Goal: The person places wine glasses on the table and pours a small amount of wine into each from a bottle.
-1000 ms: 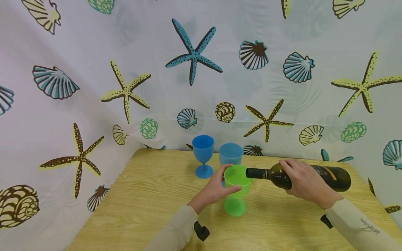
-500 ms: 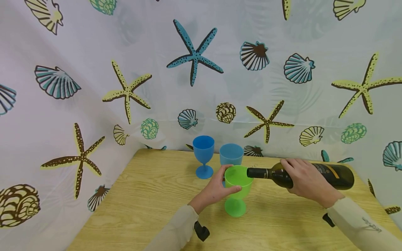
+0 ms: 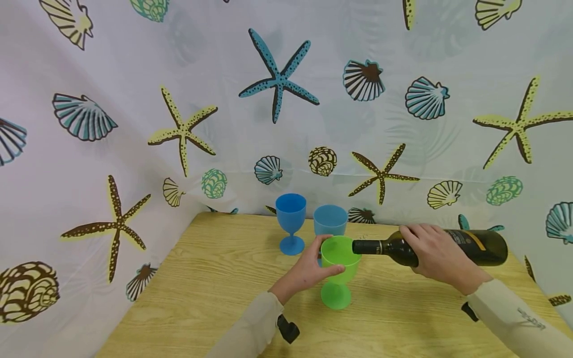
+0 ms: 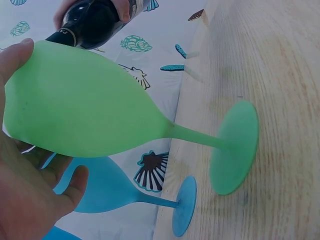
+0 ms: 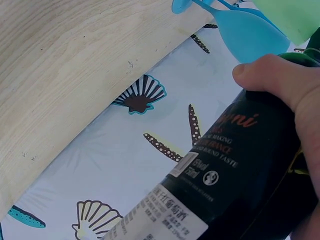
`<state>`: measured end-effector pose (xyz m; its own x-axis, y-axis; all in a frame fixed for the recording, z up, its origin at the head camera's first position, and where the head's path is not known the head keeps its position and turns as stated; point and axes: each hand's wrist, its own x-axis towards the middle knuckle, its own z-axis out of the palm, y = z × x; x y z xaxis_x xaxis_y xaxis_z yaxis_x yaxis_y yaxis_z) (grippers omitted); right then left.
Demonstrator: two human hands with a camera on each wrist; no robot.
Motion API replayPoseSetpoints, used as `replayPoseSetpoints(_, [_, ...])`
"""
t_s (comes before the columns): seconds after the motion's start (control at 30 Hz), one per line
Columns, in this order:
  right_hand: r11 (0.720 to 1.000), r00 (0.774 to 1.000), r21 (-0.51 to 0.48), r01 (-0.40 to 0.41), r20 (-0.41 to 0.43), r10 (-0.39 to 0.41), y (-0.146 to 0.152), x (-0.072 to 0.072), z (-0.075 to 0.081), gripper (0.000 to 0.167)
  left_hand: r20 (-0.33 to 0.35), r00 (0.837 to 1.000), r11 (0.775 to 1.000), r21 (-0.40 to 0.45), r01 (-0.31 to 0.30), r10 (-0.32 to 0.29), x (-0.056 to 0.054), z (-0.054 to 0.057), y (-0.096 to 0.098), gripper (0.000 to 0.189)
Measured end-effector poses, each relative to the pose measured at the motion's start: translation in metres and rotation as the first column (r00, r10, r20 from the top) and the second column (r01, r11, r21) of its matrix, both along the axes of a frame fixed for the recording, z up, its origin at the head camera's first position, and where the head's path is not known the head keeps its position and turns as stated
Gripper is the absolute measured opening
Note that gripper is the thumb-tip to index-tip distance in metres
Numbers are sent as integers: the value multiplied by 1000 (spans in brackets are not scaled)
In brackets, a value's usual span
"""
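My left hand (image 3: 307, 268) grips the bowl of a green plastic goblet (image 3: 338, 268) near its rim, thumb across the front. In the left wrist view the goblet's foot (image 4: 235, 147) is right at the tabletop. My right hand (image 3: 440, 256) holds a dark wine bottle (image 3: 485, 247) around its shoulder, lying almost level with the base slightly raised. The bottle's mouth is at the goblet's right rim. No liquid shows at the mouth. Printed labels (image 5: 167, 215) cover the bottle's side in the right wrist view.
Behind the green goblet stands a light blue goblet (image 3: 330, 219), partly hidden by it. A darker blue goblet (image 3: 291, 214) stands to its left. The wooden table (image 3: 215, 278) meets a white curtain (image 3: 224, 64) printed with starfish and shells at the back and sides.
The bottle's base has risen and shifted a little right, bringing the bottle closer to level. My left hand and the green goblet stay in place; the view has shifted slightly.
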<state>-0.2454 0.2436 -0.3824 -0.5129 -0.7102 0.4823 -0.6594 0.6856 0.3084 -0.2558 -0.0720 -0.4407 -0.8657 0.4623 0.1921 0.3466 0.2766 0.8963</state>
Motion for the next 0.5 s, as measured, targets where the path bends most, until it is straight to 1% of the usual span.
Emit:
replayPoseSetpoints(0.2, [1000, 1000, 13, 5, 18, -6, 0, 0, 1, 93, 12, 1000, 1000, -2, -4, 4, 0, 0, 0, 75])
replayPoseSetpoints(0.5, [1000, 1000, 30, 4, 13, -5, 1, 0, 3, 89, 10, 1000, 1000, -6, -4, 4, 0, 1, 0, 75])
